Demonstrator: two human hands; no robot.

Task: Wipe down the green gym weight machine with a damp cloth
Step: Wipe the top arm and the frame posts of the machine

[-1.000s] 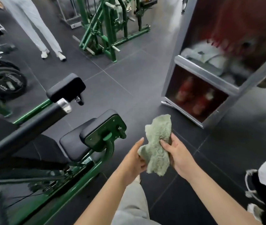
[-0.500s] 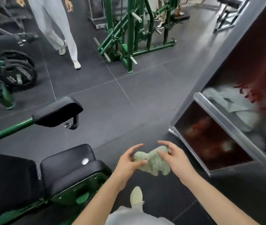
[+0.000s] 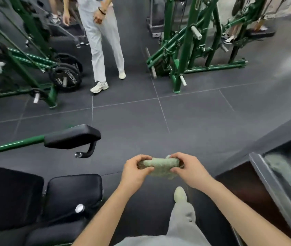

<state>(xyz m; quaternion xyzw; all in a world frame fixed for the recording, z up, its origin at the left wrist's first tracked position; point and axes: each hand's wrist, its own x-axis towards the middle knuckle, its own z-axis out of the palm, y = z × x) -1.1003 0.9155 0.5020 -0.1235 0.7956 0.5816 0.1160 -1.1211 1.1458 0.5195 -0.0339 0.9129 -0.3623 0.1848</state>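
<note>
Head view, looking down. Both hands are out in front at mid-frame, above the dark floor [image 3: 141, 118]. The left hand [image 3: 134, 172] and the right hand [image 3: 188, 170] each grip one end of a pale green cloth [image 3: 160, 166]. Fingers curl over the top, thumbs sit underneath, and the cloth is bunched into a short roll stretched between them. Left pinches the left end, right pinches the right end. Part of the cloth sags below the roll. It touches nothing but the hands.

The green weight machine [image 3: 13, 145] sits at the left, apart from the cloth. A green bar runs in from the left edge to a black pad [image 3: 72, 137] with a curved black handle under it. Lower left are a black seat cushion [image 3: 73, 190] and a larger black back pad [image 3: 8, 197], with a round silver knob [image 3: 79, 208] near the seat edge.

Below the hands: the wearer's grey trouser leg and a pale shoe [image 3: 180, 193] on the floor.

Far side: a second person in white trousers [image 3: 103, 41] and white sneakers stands mid-top. Black weight plates [image 3: 66, 75] hang on a green rack at upper left. Another green frame machine [image 3: 190, 43] stands at upper right. A metal-framed cabinet [image 3: 269, 181] fills the right edge; its contents are blurred.
</note>
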